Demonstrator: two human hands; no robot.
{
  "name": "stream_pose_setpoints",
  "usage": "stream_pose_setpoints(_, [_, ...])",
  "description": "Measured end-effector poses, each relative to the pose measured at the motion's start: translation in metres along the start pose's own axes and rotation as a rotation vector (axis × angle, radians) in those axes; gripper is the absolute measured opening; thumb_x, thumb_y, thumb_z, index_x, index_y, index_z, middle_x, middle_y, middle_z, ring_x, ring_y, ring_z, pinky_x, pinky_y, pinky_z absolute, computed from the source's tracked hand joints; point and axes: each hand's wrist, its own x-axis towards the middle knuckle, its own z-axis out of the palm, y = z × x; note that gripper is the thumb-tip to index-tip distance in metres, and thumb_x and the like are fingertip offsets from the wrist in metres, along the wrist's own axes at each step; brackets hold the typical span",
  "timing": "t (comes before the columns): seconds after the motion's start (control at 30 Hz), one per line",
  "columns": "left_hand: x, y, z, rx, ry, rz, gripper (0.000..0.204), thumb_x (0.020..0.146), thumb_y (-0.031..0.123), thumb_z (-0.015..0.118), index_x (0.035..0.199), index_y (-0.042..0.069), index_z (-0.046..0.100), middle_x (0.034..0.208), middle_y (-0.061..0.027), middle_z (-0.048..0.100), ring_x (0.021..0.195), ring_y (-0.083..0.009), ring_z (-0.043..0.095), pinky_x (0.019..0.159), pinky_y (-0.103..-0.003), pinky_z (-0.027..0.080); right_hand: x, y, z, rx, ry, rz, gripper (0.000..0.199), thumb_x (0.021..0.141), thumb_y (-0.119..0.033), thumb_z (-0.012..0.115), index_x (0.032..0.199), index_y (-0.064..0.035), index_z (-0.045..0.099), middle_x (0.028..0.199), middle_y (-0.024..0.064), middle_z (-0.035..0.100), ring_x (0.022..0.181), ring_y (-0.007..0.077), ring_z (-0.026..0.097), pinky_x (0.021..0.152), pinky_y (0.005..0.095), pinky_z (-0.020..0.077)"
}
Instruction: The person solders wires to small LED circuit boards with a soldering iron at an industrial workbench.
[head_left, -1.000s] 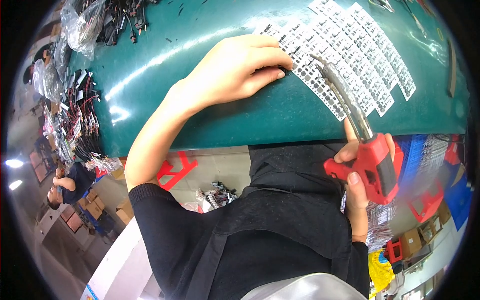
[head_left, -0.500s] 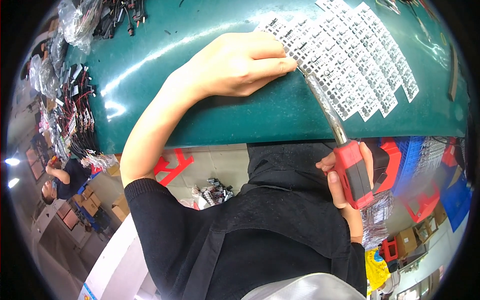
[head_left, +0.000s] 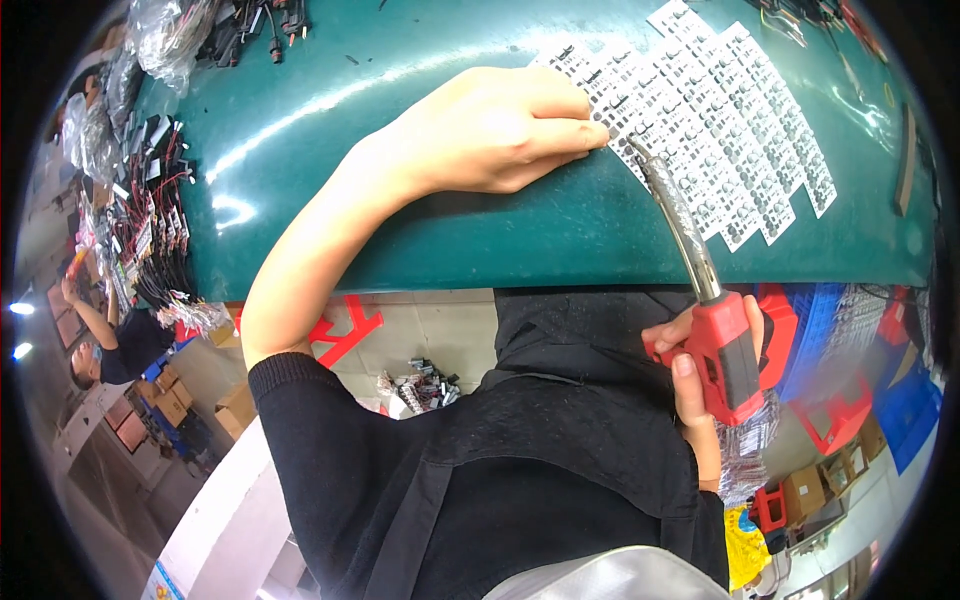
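On the green table (head_left: 420, 245) lies a batch of white circuit boards (head_left: 715, 140) in staggered rows, with small dark parts on them. At their near left edge my left hand (head_left: 505, 135) is closed, thumb and forefinger pinched together. What sits in that pinch is too small or hidden to make out. My right hand (head_left: 690, 395) grips a red-and-black soldering gun (head_left: 732, 355) below the table's front edge. Its long metal barrel points up and leftward. The thin bent tip is over the boards' near edge, a little right of my left fingertips.
Bundles of wired connectors (head_left: 160, 220) and clear plastic bags (head_left: 172, 40) fill the left end. Loose cables (head_left: 790, 20) lie at the far right, near a brown strip (head_left: 906, 160). Below stand a red stool (head_left: 350, 330) and blue crates (head_left: 820, 330). Another person (head_left: 125, 345) works at far left.
The soldering gun has moved right, and its tip has drawn away from my left fingertips. My left hand stays pinched by the boards. The person at far left has raised an arm.
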Motion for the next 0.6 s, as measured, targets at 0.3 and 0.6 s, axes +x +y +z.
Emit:
stream_pose_setpoints(0.3, [-0.002, 0.006, -0.008, 0.043, 0.012, -0.028, 0.021, 0.075, 0.007, 0.065, 0.096, 0.006, 0.061, 0.074, -0.0081, 0.053, 0.066, -0.0254, 0.057, 0.056, -0.035, 0.047, 0.006, -0.010, 0.010, 0.175, 0.121, 0.068, 0.076, 0.080, -0.007, 0.059, 0.139, -0.0055, 0.011, 0.095, 0.0176, 0.055, 0.085, 0.0260, 0.058, 0.077, 0.0446, 0.0527])
stream_pose_setpoints(0.6, [-0.003, 0.025, -0.038, 0.294, 0.202, -0.260, 0.008, 0.073, 0.015, 0.065, 0.078, 0.009, 0.062, 0.079, -0.0044, 0.058, 0.072, -0.0220, 0.058, 0.063, -0.034, 0.048, 0.018, -0.011, 0.003, 0.150, 0.162, -0.089, 0.079, 0.077, -0.013, 0.063, 0.137, -0.0007, 0.013, 0.084, 0.0142, 0.054, 0.071, 0.0209, 0.056, 0.062, 0.0360, 0.0544])
